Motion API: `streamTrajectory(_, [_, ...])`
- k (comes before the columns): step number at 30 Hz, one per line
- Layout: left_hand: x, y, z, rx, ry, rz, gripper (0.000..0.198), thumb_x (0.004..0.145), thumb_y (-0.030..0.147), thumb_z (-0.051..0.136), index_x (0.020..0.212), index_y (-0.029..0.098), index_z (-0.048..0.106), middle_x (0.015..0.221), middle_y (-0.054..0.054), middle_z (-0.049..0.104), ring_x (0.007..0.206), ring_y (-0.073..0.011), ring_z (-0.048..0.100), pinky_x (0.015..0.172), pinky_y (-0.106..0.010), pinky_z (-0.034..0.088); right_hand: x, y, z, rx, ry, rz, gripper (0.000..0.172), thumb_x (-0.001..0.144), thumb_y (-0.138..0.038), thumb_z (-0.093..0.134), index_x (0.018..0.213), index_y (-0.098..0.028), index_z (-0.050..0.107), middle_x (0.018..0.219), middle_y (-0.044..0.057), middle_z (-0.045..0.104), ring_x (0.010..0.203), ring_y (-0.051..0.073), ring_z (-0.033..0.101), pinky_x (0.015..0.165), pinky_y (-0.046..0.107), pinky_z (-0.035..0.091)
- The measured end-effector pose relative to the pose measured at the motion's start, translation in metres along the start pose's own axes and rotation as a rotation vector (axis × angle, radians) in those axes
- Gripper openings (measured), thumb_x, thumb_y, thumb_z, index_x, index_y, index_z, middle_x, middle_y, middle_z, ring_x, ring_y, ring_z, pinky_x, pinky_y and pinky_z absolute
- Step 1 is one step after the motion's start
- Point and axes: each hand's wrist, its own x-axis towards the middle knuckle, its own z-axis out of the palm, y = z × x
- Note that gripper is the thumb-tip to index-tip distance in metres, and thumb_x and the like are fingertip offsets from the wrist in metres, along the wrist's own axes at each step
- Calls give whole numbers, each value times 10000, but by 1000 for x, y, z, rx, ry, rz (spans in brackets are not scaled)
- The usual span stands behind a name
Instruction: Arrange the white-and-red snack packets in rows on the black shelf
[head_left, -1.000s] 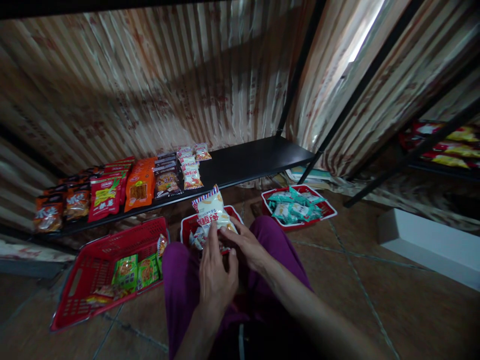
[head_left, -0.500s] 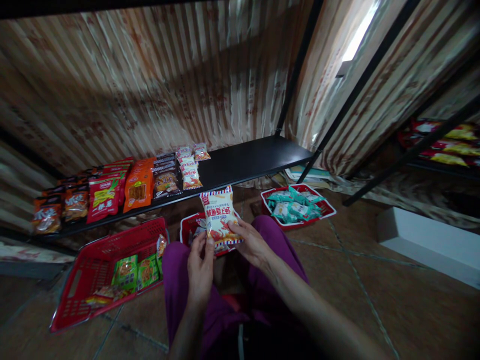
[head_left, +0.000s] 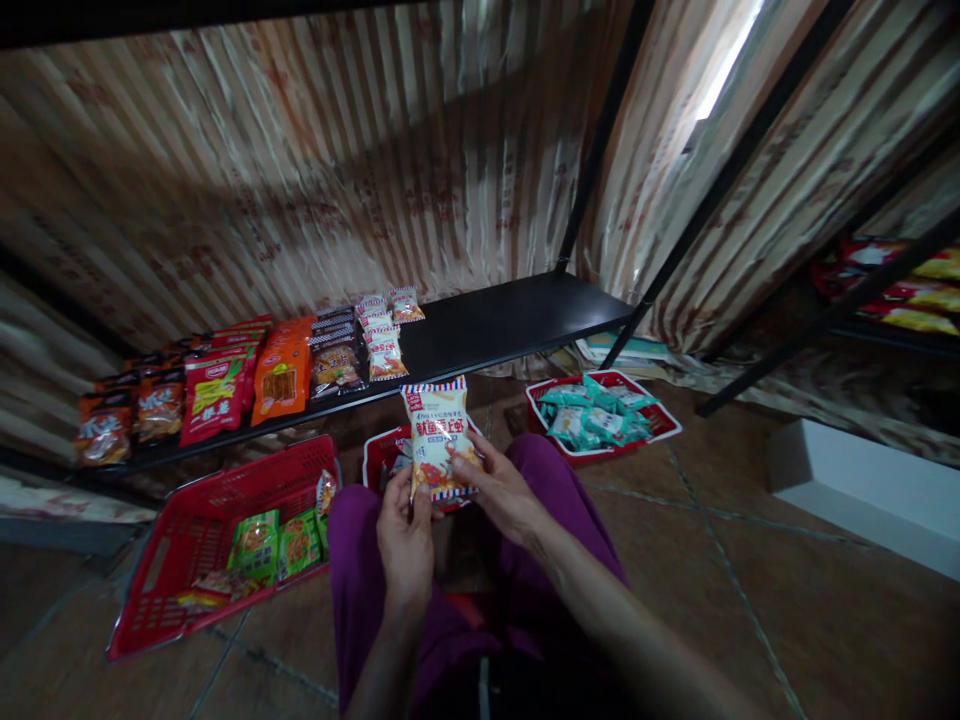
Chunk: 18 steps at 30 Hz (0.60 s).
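Note:
A white and orange snack bag (head_left: 439,430) with a striped top and bottom edge is held upright between my two hands, its printed front facing me. My left hand (head_left: 405,525) grips its lower left corner, thumb in front. On its right side my right hand (head_left: 506,490) is closed, with the thumb across the front. Below and behind the bag, a small red basket (head_left: 373,455) between my knees is partly hidden. Matching snack bags (head_left: 385,352) stand in a short row on the black shelf (head_left: 510,310), beside dark potato-snack bags (head_left: 335,362).
Orange bags (head_left: 282,375) and red bags (head_left: 217,395) line the shelf's left part. A red basket (head_left: 142,590) with green packets (head_left: 255,545) stands on the floor at left. At right are a basket of teal packets (head_left: 596,412) and a white box (head_left: 870,490). Black posts (head_left: 675,240) rise behind.
Both hands still hold the snack bag, which has tilted slightly. My right fingers have shifted a little on its right side. The whole view has moved slightly.

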Motion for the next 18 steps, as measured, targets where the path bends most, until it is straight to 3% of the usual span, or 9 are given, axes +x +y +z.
streamTrajectory(5, [0, 0, 8, -19, -15, -7, 505, 711, 450, 653, 1093, 134, 555, 821, -72, 704, 612, -145, 638, 572, -248, 506, 3, 2, -7, -38, -12, -64, 588, 635, -311, 788, 1167, -218, 556, 998, 41, 697, 873, 206, 657, 774, 335, 507])
streamTrajectory(10, [6, -12, 19, -31, -75, -32, 519, 689, 471, 665, 1078, 140, 577, 967, -127, 702, 776, -207, 673, 633, -280, 530, 10, 3, -22, -75, 68, -70, 607, 619, -337, 797, 1162, -200, 565, 1005, 62, 698, 853, 227, 663, 769, 358, 512])
streamTrajectory(18, [40, -40, 46, 43, -112, -47, 475, 716, 441, 628, 1116, 185, 604, 1050, -114, 694, 817, -239, 675, 684, -330, 541, 47, -2, -50, -87, 108, -54, 663, 608, -382, 799, 1203, -211, 561, 1010, 75, 703, 857, 256, 670, 791, 388, 512])
